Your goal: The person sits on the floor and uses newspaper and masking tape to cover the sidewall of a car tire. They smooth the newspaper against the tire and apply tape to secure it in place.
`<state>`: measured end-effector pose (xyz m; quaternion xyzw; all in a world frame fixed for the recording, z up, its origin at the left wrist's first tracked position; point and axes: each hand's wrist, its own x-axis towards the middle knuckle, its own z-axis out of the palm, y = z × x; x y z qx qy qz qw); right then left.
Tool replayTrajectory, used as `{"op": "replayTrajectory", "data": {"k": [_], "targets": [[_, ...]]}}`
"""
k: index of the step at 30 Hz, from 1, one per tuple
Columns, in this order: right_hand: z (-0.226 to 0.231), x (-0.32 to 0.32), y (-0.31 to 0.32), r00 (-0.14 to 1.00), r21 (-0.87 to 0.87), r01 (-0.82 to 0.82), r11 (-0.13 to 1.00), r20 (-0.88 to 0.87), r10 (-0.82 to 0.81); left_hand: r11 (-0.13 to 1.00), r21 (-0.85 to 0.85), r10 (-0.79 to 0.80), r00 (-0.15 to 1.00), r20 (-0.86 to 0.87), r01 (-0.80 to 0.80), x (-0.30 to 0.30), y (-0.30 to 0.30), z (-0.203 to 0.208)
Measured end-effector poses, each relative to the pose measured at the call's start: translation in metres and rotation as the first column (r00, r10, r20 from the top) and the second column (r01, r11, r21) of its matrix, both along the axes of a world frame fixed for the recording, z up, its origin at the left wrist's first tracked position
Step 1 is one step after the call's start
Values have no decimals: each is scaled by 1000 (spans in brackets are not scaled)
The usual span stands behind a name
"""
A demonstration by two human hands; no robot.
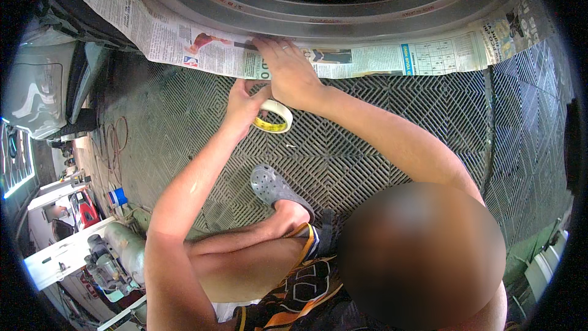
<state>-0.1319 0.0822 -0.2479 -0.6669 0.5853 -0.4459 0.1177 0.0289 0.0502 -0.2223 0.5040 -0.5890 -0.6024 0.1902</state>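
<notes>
Newspaper sheets [367, 61] lie along the lower rim of a grey wheel [380, 15] in front of me. My right hand [293, 72] presses on the paper with its fingers stretched out, just below the wheel rim. Close beside it on the left, my left hand [245, 105] is closed on a roll of masking tape [283, 111], cream outside and yellow within. The left fingertips are at the paper's lower edge, partly hidden by the right hand. Whether a strip of tape runs from the roll to the paper I cannot tell.
Ribbed dark floor tiles [367, 141] spread below the wheel. My foot in a grey clog [272, 187] rests on them. To the left are a silver car part [43, 86], a coiled hose [115, 141], a blue container [117, 197] and a compressor tank [127, 245].
</notes>
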Motion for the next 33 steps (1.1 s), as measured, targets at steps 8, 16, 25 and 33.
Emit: {"op": "replayTrajectory", "data": {"k": [8,16,25,33], "targets": [[-22,-15,10,998,25,58,998,-12,-58,1000,5,20,1000,-3,-20,-8,5,9],[-16,-33,22,988,23,92,995,-129,-89,956,286,-132,961,243,59,3,5,-2],[28,-76,63,969,212,-220,952,-68,239,834,381,-427,904,-9,398,-8,47,47],[42,-28,80,912,76,-143,987,397,102,928,-73,-369,928,-52,365,24,42,89]]}}
